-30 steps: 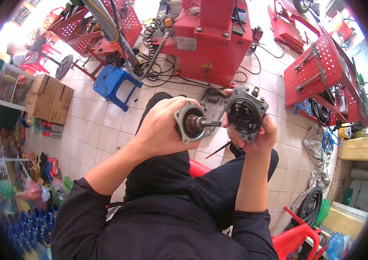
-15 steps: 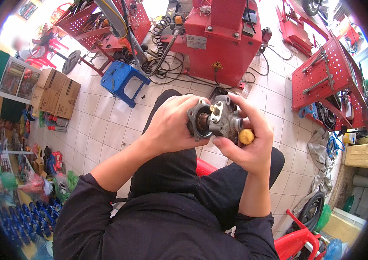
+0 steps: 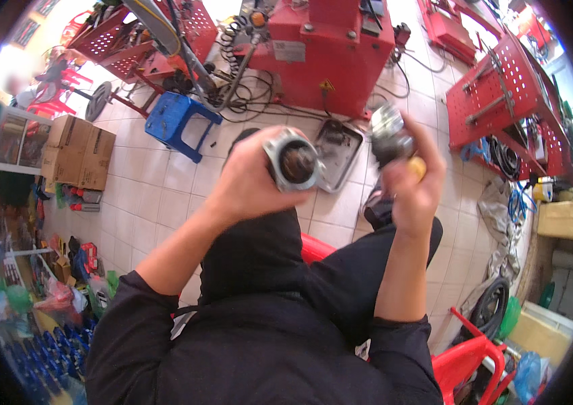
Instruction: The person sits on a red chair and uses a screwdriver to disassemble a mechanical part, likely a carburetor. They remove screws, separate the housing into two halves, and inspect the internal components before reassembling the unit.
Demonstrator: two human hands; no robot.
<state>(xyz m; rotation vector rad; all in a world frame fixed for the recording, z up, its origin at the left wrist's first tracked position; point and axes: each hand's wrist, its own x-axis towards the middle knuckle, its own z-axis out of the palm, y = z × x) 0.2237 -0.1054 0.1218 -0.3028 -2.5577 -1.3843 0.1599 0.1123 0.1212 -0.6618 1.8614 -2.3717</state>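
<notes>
My left hand [image 3: 246, 172] is closed round a round grey metal housing [image 3: 293, 160]. Its open end is turned up, with a brown, dirty-looking core inside. To the right, and apart from it, my right hand [image 3: 418, 182] grips a smaller silver and dark metal part [image 3: 389, 131], smeared by motion. A yellow rounded end [image 3: 417, 167] pokes out between the right fingers; the rest of that object is hidden. Both hands are raised above my knees. Below and between them, a grey metal tray [image 3: 348, 165] lies on the floor, with small dark things in it.
A blue plastic stool [image 3: 177, 121] stands ahead on the left, with cardboard boxes [image 3: 80, 152] beyond it. A red machine [image 3: 320, 74] with cables and a coiled hose is straight ahead. At the right is a red perforated tool stand [image 3: 489, 94].
The two metal parts, together half a second ago, are now separated. My right hand has moved up and right with the smaller part, and the housing's open end has turned upward. The view has shifted.
</notes>
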